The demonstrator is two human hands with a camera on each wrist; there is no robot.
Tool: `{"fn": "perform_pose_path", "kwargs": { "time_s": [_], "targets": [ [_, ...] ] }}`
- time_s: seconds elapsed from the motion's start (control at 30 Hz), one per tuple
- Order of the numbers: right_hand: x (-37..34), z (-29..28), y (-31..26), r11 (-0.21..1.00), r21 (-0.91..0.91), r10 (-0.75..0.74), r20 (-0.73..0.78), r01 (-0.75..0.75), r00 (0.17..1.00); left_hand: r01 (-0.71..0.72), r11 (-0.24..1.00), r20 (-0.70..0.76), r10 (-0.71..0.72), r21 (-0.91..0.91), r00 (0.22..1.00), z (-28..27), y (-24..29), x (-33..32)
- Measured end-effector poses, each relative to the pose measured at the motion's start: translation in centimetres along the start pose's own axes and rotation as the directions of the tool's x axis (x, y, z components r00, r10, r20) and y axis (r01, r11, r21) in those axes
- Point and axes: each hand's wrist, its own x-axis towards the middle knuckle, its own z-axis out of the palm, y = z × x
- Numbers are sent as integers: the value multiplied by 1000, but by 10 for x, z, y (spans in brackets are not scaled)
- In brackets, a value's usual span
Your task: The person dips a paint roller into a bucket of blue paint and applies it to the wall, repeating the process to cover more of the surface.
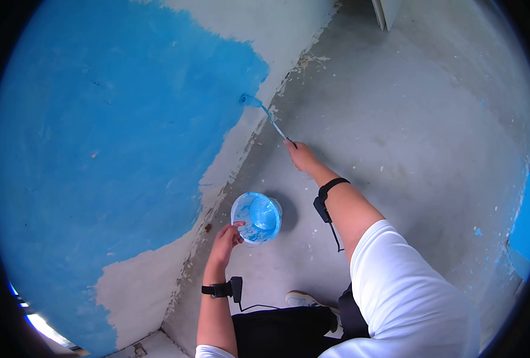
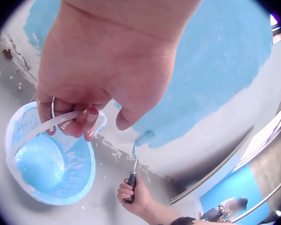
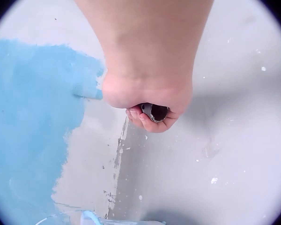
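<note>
The right hand grips the dark handle of a paint roller, whose blue head lies against the wall at the lower edge of the blue paint. In the right wrist view the fingers wrap round the handle's end. The left hand holds the white bail handle of a bucket, fingers curled round it. Blue paint lies inside the bucket and streaks its inner wall. The roller head is hidden behind the hand in the right wrist view.
A partly blue wall meets the grey floor along a chipped edge. The person's shoe is below the bucket. A white panel stands at the top. Another person appears far off in the left wrist view.
</note>
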Motion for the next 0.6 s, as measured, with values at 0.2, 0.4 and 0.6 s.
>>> {"fn": "perform_pose_path", "kwargs": {
  "time_s": [0.2,0.4,0.6],
  "targets": [
    [3,-5,-6,1000,8,-12,-32,12,999,-1,1000,23,2,-6,1000,-2,-2,1],
    [12,5,-57,923,385,19,-31,-6,999,4,1000,20,-4,4,1000,-2,-5,1],
    [8,3,-59,908,419,7,-11,-2,1000,-8,1000,25,7,28,1000,-3,-4,2]
  ]
}}
